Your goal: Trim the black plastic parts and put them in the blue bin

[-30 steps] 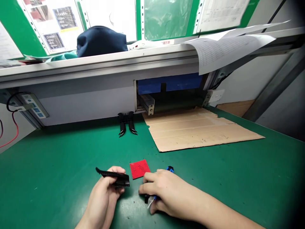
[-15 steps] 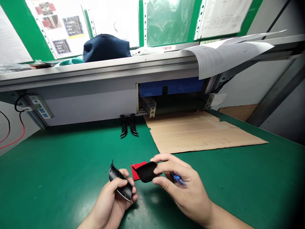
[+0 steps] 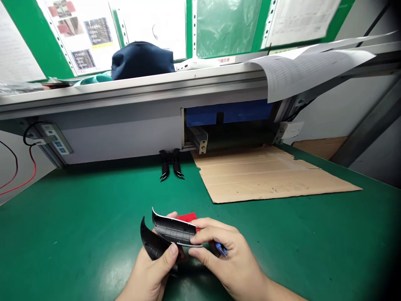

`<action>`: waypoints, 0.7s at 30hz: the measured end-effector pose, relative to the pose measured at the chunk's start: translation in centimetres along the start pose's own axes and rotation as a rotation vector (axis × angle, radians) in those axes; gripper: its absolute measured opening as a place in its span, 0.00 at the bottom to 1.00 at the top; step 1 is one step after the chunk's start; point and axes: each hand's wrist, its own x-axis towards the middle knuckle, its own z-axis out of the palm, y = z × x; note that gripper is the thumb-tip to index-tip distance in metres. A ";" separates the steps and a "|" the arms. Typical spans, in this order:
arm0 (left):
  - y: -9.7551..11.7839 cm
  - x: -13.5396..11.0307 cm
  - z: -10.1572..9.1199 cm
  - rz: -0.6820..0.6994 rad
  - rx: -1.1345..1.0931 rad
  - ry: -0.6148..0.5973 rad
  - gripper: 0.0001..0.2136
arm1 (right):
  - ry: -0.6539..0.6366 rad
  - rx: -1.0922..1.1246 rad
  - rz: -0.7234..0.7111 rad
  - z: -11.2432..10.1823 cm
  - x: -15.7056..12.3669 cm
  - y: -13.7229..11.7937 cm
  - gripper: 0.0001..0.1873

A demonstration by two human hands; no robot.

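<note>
- Green matting covers the counter (image 3: 78, 217), which runs back to a grey rail under a shelf hung with papers.
- Left hand (image 3: 153, 274): its grip is closed on a curved black shell (image 3: 150, 244), thumb pressed over the near rim, so the hollow side faces up toward the camera.
- Right hand (image 3: 230, 261): thumb and forefinger pinch the right end of a second black shell (image 3: 175, 231), held just above and overlapping the first, seemingly to line the two curves up. A blue-handled tool (image 3: 221, 250) is tucked under the same fingers.
- Just beyond both grips, a red pad (image 3: 189, 217) lies flat on the counter, partly hidden by the upper shell.
- Farther beyond, well apart, a black clawed part (image 3: 170, 164) sits against the rail; a cardboard sheet (image 3: 269, 175) lies beyond and right of the grips.
- Left of the grips the matting is bare; the near edge is out of view.
</note>
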 end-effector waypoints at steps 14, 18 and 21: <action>0.2 -0.5 -0.1 0.118 0.105 0.139 0.30 | -0.227 -0.892 -0.169 -2.0 0.8 0.0 0.41; 0.1 -0.6 -0.1 0.127 0.080 0.138 0.31 | -0.200 -0.998 -0.175 -1.7 0.6 0.2 0.45; -0.1 -0.6 -0.2 0.140 0.079 0.150 0.29 | -0.208 -1.023 -0.178 -1.7 0.5 0.2 0.44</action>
